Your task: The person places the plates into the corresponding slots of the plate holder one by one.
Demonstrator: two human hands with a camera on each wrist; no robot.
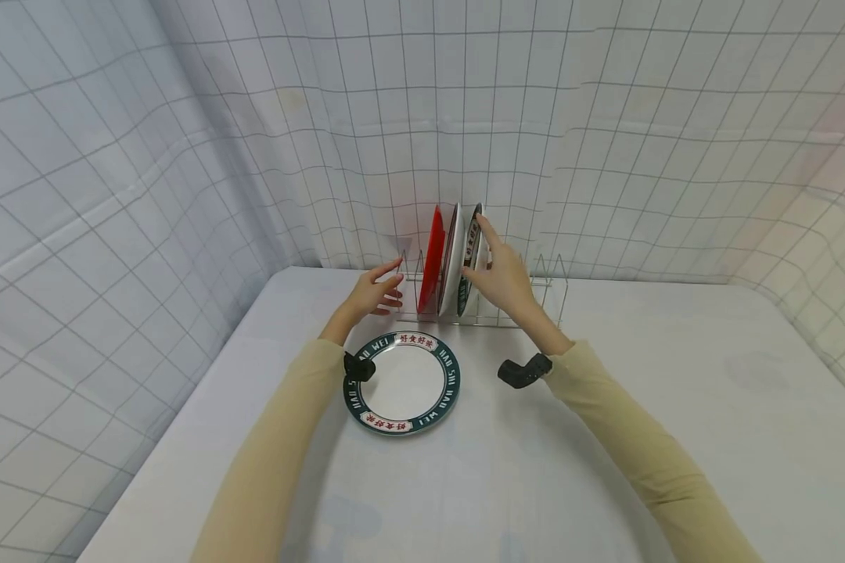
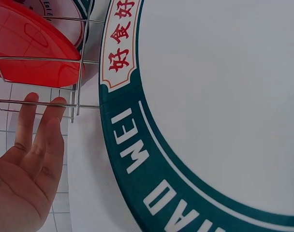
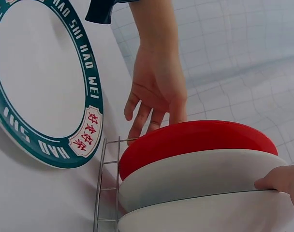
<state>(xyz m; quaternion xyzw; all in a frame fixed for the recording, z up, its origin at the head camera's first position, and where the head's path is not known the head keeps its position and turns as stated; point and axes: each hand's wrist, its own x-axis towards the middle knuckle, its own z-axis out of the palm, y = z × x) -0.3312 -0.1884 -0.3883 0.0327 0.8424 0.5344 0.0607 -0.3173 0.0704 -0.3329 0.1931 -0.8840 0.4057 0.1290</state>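
Note:
My right hand (image 1: 505, 280) reaches to the wire dish rack (image 1: 517, 319) and pinches a green-rimmed plate (image 1: 469, 258) that stands upright in it. The thumb lies over the plate's left side and the fingers over its right; in the right wrist view the thumb (image 3: 277, 182) is at its rim. Left of it stand a white plate (image 1: 451, 274) and a red plate (image 1: 433, 262), both upright. At the rack's left end my left hand (image 1: 372, 293) is spread, its fingertips right at the wires, holding nothing.
A large green-rimmed plate (image 1: 403, 383) with lettering lies flat on the white table (image 1: 605, 469), in front of the rack and below my left wrist. A white gridded curtain (image 1: 422, 102) hangs behind the rack and at the sides. Each wrist wears a black strap piece (image 1: 524, 371).

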